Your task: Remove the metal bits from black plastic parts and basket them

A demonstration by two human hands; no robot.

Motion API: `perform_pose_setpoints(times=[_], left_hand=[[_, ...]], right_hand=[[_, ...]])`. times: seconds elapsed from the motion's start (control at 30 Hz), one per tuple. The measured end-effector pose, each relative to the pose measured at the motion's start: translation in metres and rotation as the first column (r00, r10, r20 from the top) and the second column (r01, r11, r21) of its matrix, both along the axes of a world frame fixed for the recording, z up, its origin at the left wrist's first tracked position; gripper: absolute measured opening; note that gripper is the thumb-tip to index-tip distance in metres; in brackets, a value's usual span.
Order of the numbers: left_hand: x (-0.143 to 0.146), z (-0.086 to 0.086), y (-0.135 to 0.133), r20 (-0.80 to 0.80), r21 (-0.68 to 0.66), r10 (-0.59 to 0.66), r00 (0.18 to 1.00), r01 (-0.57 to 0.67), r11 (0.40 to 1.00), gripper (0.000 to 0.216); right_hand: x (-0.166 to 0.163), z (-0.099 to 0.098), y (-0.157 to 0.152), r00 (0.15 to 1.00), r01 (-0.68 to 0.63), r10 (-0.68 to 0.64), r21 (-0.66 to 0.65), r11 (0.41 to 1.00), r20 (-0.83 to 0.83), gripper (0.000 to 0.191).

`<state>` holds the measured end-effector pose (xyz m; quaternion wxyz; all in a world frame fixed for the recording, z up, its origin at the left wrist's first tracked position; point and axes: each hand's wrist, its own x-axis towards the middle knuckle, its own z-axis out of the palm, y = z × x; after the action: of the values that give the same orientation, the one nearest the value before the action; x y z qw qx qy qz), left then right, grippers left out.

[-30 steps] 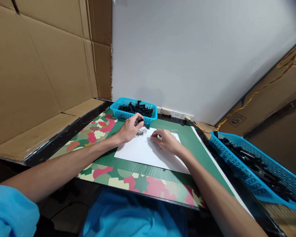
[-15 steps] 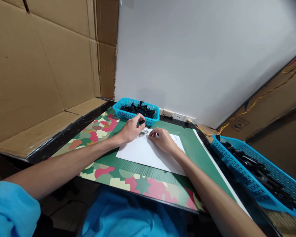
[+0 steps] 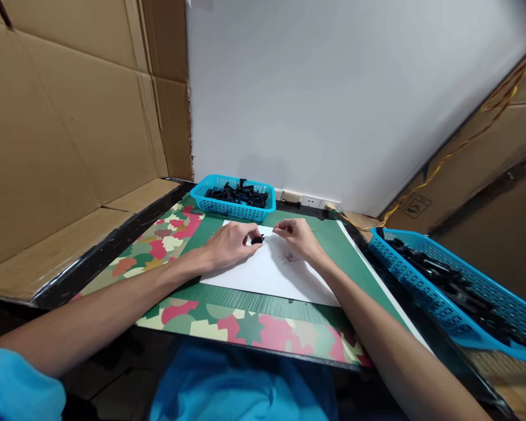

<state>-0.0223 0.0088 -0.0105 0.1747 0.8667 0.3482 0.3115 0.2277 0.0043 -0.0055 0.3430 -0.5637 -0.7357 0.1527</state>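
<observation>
My left hand [image 3: 230, 244] rests on the white paper sheet [image 3: 267, 275] with its fingers pinched round a small black plastic part [image 3: 258, 239]. My right hand [image 3: 298, 237] hovers just to the right of it, fingertips pinched together on something too small to make out. A little heap of tiny grey bits [image 3: 290, 258] lies on the paper below my right hand. Both hands are close together near the paper's far edge.
A small blue basket [image 3: 204, 202] of black parts stands at the back of the green mat [image 3: 359, 257]. A larger blue basket [image 3: 425, 292] with black parts sits at the right. Cardboard walls rise on the left; a white wall is behind.
Both hands have drawn back from the small basket toward the paper's middle, the left one bringing the black part. The grey heap now lies under my right hand instead of my left.
</observation>
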Motion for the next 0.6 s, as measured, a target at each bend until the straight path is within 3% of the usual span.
perform_pose_setpoints(times=[0.2,0.4,0.6], left_hand=[[0.002,-0.004,-0.003,-0.029,0.0,-0.097,0.995,0.097,0.995,0.016],[0.005,-0.006,-0.005,-0.021,-0.002,-0.101,0.995,0.101,0.995,0.015],[0.006,-0.006,-0.005,0.005,-0.031,-0.095,0.995,0.095,0.995,0.016]], right_hand=[[-0.009,-0.01,0.002,0.996,-0.006,0.002,0.04,0.999,0.093,0.017],[-0.016,-0.018,0.0,0.977,0.085,-0.088,0.023,0.996,0.194,0.016],[-0.019,-0.02,-0.003,0.973,0.087,-0.098,0.06,0.994,0.209,0.017]])
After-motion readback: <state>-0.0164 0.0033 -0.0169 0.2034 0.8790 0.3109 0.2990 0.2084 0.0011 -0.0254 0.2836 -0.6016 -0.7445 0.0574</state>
